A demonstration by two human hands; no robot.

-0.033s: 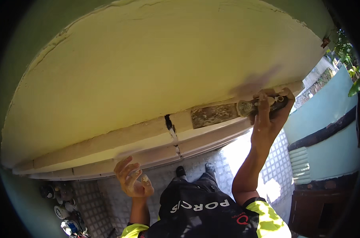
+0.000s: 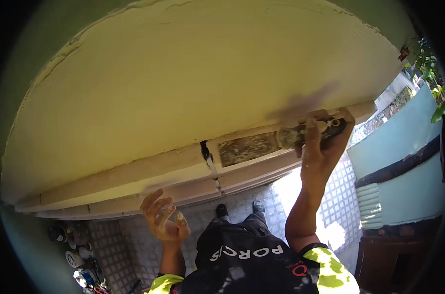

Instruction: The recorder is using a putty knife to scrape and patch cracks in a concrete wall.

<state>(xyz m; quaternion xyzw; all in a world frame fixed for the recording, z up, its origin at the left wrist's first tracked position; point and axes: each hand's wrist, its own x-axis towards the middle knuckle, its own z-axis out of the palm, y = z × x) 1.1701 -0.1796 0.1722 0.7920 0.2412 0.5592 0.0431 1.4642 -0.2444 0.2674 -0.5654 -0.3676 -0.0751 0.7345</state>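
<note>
My right hand (image 2: 320, 137) is closed round the handle of a trowel (image 2: 247, 148). Its long rectangular blade, smeared and worn brown, points left and lies along the narrow pale ledge (image 2: 129, 172) under the yellow surface. Part of the handle and the blade's right end are hidden by my fingers. Lower left, my left hand (image 2: 163, 215) is raised with its fingers apart and bent, holding nothing. Whitish paste clings to its fingertips. A dark, ragged gap (image 2: 206, 152) crosses the ledge just left of the blade.
Above spreads a broad yellow painted surface (image 2: 193, 83) with a rough edge. Below, my feet stand on a grey paved floor (image 2: 242, 218). Buckets and other items (image 2: 77, 257) sit at lower left. A light blue wall (image 2: 399, 147) and leafy plants (image 2: 435, 93) are at right.
My right hand has slid the trowel left along the ledge, bringing the blade's tip closer to the dark gap. My left hand has hardly moved.
</note>
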